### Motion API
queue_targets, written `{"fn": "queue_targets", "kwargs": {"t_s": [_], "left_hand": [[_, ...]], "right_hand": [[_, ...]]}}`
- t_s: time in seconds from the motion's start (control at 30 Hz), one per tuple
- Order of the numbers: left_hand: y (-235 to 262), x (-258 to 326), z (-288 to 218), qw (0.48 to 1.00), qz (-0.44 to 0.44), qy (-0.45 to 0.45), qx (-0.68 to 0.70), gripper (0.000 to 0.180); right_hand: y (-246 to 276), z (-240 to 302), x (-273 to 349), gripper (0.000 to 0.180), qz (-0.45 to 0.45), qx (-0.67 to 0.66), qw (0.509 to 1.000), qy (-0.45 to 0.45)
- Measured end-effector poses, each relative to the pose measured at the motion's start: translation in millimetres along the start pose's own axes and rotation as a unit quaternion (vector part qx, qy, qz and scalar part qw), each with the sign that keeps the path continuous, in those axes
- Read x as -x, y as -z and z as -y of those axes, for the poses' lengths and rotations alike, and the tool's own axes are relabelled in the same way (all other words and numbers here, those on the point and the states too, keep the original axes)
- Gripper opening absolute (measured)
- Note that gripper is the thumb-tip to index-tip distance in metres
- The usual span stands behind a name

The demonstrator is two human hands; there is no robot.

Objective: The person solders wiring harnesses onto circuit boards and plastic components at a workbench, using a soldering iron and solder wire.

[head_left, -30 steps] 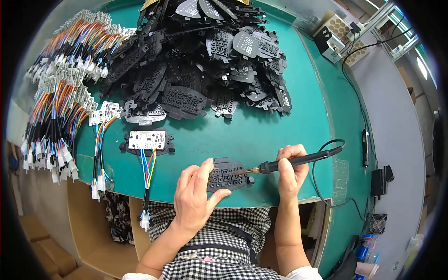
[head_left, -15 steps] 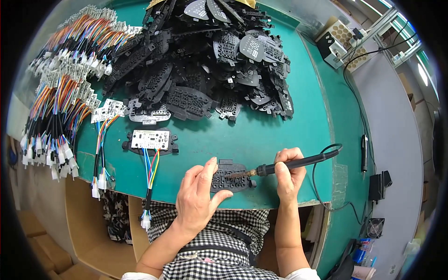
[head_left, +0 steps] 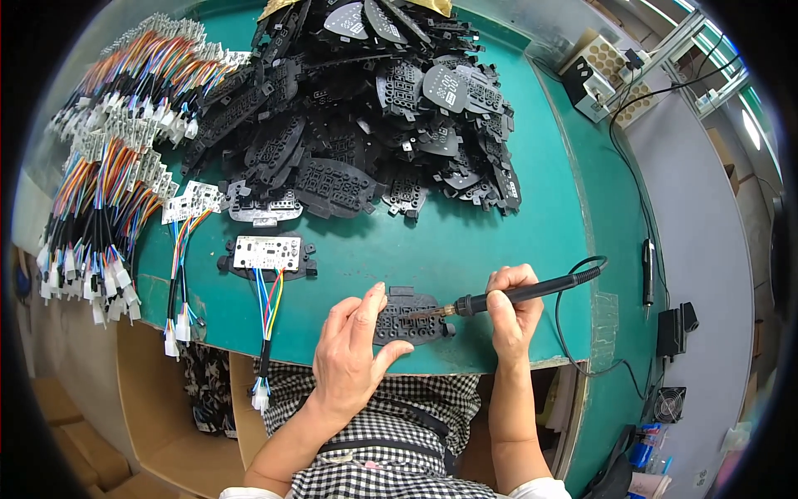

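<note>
The iron [head_left: 532, 293] is held by the right grip [head_left: 514, 312], the panel [head_left: 416, 328] braced by the spread left grip [head_left: 349, 349]; one board [head_left: 268, 253] is placed, the pile [head_left: 339, 185] apparently left.

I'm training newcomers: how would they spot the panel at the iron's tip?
On the green table, find the big black pile. In front, the left hand touches a black panel. Its left neighbour carries a white board; this one doesn't.
</note>
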State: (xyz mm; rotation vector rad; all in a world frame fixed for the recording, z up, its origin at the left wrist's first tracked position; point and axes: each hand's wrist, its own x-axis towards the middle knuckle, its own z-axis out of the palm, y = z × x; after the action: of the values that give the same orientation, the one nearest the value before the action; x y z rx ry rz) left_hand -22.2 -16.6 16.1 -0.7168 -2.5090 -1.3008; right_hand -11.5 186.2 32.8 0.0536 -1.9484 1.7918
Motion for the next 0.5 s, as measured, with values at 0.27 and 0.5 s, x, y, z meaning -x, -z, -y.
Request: {"fn": "queue_targets", "kwargs": {"t_s": [0.27, 0.5], "left_hand": [[5, 1, 2, 1.000, -0.007, 0.002, -0.010, 0.079], [36, -4, -5, 0.997, -0.004, -0.071, 0.006, 0.069]], "right_hand": [[-4, -1, 0, 0.012, 0.021, -0.038, 0.999, -0.033], [3, 3, -3, 0.007, -0.122, -0.136, 0.983, -0.003]]}}
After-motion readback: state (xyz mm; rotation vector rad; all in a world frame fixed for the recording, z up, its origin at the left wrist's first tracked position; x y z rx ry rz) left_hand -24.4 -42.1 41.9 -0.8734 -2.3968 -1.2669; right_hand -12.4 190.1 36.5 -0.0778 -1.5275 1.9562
